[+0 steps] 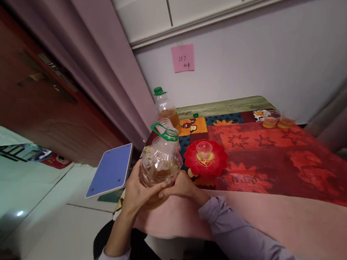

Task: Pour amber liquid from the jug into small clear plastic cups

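Note:
A large clear plastic jug with a green handle ring and an uncapped neck holds some amber liquid. My left hand wraps round its left side, and my right hand grips its lower right side. Just right of the jug, a small clear cup stands on a red scalloped plate. Behind the jug is a second bottle with a green cap and amber liquid. A loose green cap lies near the table's back edge.
Clear cups with amber liquid stand at the table's back right. The table has a patterned red cloth with a pink front edge. A blue board is left of the table. A pink note is on the wall.

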Tool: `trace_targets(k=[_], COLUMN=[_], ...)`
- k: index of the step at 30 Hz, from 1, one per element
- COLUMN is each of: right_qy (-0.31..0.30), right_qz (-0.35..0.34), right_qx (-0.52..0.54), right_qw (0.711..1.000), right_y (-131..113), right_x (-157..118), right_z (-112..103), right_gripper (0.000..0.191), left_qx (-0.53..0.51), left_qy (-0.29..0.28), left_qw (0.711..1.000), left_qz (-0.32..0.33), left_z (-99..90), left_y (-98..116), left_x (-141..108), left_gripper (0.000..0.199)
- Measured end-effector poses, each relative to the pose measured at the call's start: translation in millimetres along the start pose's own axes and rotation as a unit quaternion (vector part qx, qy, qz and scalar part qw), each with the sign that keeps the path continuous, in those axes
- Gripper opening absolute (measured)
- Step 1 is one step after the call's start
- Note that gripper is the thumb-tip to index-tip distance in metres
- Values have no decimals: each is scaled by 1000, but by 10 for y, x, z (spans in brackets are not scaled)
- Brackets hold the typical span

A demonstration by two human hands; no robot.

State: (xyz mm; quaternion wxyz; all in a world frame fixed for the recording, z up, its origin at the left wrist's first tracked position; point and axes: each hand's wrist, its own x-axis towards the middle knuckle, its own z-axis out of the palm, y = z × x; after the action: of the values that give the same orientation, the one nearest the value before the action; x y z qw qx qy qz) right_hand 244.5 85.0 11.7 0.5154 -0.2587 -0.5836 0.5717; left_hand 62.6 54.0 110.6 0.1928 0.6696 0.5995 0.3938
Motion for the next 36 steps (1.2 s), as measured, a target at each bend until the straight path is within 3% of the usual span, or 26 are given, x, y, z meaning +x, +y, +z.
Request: trace_targets(k=[6,11,29,36], right_qy=[4,25,85,100], right_qz=[10,-7,29,45], right_qx=[134,191,295,300], right_qw=[991,981,951,948], right_y=[100,104,-162,-47], right_x=[44,33,-107,-121], right_z=[57,178,363,382], right_gripper=[76,83,76,78], left_qx=[5,35,172,212], left_qy=[-38,-68,-66,-61], left_qw=[999,996,979,971], left_qz=[33,41,86,96], left_z=[48,-3,71,133], left_y=[164,191,190,200], left_x=[148,221,380,438], left_gripper=[98,104,101,108])
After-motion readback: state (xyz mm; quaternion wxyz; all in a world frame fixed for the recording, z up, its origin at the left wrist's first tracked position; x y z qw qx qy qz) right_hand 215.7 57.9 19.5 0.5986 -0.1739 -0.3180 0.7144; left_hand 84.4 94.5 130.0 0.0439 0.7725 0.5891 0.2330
